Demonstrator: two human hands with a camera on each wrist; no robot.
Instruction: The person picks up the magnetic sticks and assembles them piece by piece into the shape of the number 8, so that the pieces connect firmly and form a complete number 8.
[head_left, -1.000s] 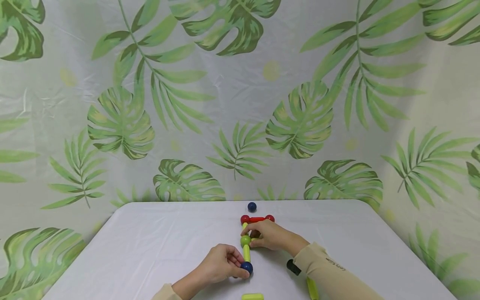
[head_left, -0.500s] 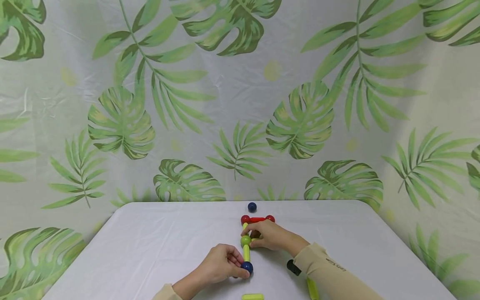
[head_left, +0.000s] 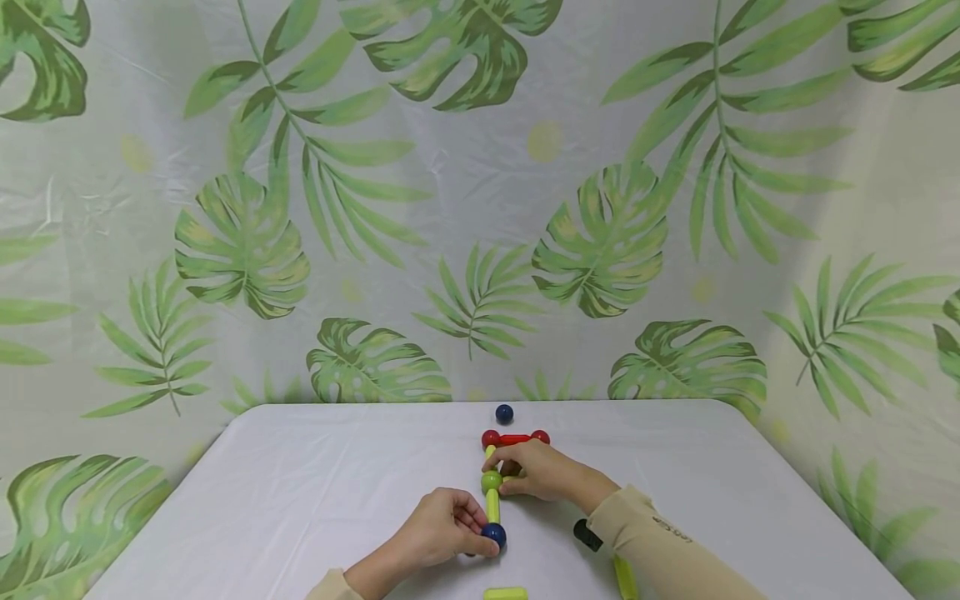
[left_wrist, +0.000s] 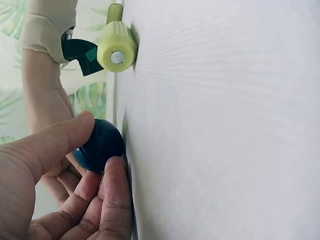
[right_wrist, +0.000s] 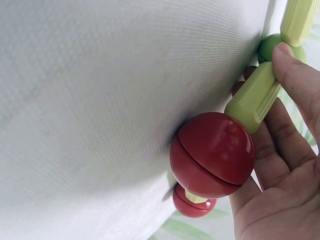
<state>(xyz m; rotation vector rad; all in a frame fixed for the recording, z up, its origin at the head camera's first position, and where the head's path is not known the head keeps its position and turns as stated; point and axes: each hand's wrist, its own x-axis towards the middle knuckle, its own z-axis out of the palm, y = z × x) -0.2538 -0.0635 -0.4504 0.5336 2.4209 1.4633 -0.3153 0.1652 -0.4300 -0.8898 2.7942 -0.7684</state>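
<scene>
My left hand [head_left: 438,525] pinches a dark blue ball [left_wrist: 102,146] between thumb and fingers, low at the white table. In the head view this ball sits at the near end of a yellow-green rod [head_left: 492,506] that leads up to a green ball [head_left: 491,482]. My right hand [head_left: 543,473] grips a ribbed yellow-green rod [right_wrist: 255,97] beside the green ball, its thumb across the rod. A glossy red ball [right_wrist: 212,155] caps that rod's other end in the right wrist view. My right fingers partly hide the joint.
Beyond my right hand, a red rod [head_left: 514,439] joins two red balls. A separate dark blue ball [head_left: 504,414] lies near the far edge. Loose yellow-green rods [head_left: 506,593] lie at the front, one beside my right sleeve [head_left: 660,537]. A leaf-print cloth [head_left: 480,208] hangs behind the table.
</scene>
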